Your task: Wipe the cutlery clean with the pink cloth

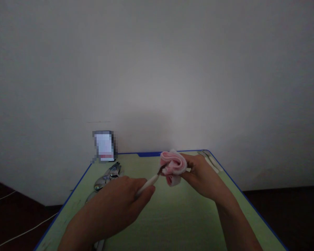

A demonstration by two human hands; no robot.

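Note:
My left hand (128, 198) is closed around the pale handle of a white-handled piece of cutlery (152, 181). Its metal neck runs up to the right into a folded pink cloth (174, 164), which covers the head, so its kind cannot be made out. My right hand (201, 174) grips this cloth from the right side, fingers bent behind it. Both hands are above the table, and a loose fold of cloth hangs below the bundle.
The pale green table (183, 216) has a blue edge and stands against a grey wall. Shiny metal cutlery (108, 177) lies in a pile at left. Two white-handled forks (210, 161) rest at the far right corner. A lit, blurred screen (104, 146) stands at the back left.

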